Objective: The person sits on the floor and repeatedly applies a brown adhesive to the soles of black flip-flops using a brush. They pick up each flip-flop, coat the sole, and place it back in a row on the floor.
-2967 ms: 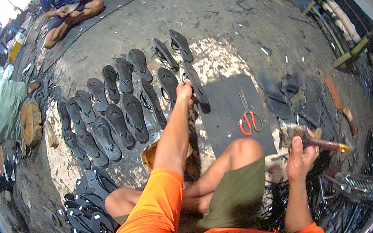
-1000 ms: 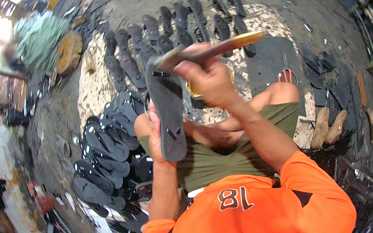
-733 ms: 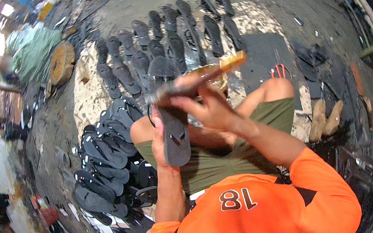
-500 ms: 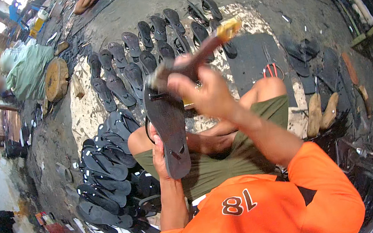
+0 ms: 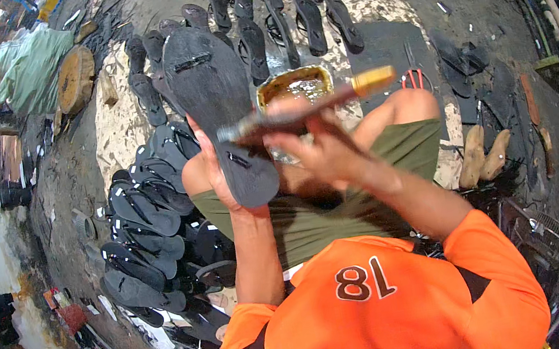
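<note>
Floor-level workshop, overhead view: a black, flat, foot-shaped sandal sole, prob. foam rubber (image 5: 215, 108), is up in the air over the worker's lap, tilted, wide end approx. 11 o'clock, narrow end approx. 5, two dark slots across the face shown.

The L hand (image 5: 216, 173) grips it from 7 o'clock, fingers along the edge near the narrow end; the palm is mostly hidden behind. The R hand (image 5: 322, 143), blurred, is closed round a dark-handled brush w/ yellow butt end (image 5: 339, 97), its tip over the sole's lower half at 5 o'clock; touching or just above, can't tell.

Handling, by judgement: sole looks light, springy, bendy but not floppy, hard to break. Dry edges should give good grip; the face may be slick or tacky if wet. Best hold: side edges nr the narrow end, palm supporting from behind, fingers off the face. Held at one end only, the wide end prob. flexes a bit under brush pressure.

Also in shot, clock taken from the sole: a squarish, yellow-rimmed container of glossy amber liquid (image 5: 290, 74) at 3; rows of black thong sandals (image 5: 252, 48) on the floor approx. 1; a heap of black sandals w/ small white tags (image 5: 148, 212) at 7–8; red-handled scissors (image 5: 413, 79) at 3, farther out; two tan, foot-shaped forms, prob. wood (image 5: 472, 156), approx. 4.
</note>
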Demonstrator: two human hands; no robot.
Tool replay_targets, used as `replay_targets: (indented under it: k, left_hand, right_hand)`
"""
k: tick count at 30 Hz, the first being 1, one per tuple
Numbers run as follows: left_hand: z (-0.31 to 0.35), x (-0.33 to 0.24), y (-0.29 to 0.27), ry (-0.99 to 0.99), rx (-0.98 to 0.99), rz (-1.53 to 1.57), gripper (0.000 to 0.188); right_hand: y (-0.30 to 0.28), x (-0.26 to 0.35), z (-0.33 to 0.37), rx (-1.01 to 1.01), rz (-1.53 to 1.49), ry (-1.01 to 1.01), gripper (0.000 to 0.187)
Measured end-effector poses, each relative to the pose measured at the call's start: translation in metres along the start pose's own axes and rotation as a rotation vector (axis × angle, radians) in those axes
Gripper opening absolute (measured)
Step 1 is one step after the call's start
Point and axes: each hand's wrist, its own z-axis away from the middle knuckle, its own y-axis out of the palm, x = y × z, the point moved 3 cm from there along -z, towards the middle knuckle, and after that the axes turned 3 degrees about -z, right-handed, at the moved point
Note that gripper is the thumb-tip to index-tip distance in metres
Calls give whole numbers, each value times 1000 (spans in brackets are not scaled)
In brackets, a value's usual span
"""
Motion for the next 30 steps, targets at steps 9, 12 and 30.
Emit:
replay_targets:
  k: [9,12,30]
  left_hand:
    - [-41,13,-8,6,-25,-49,45]
    - [-28,50,-22,-248,-6,295,46]
    - [-210,233,-6,-572,-224,-705,34]
  right_hand:
    - [-7,25,9,241,-25,-38,33]
    - [-13,3,-35,40,132,-233,30]
    - [-265,-23,58,-1004,-155,255,33]
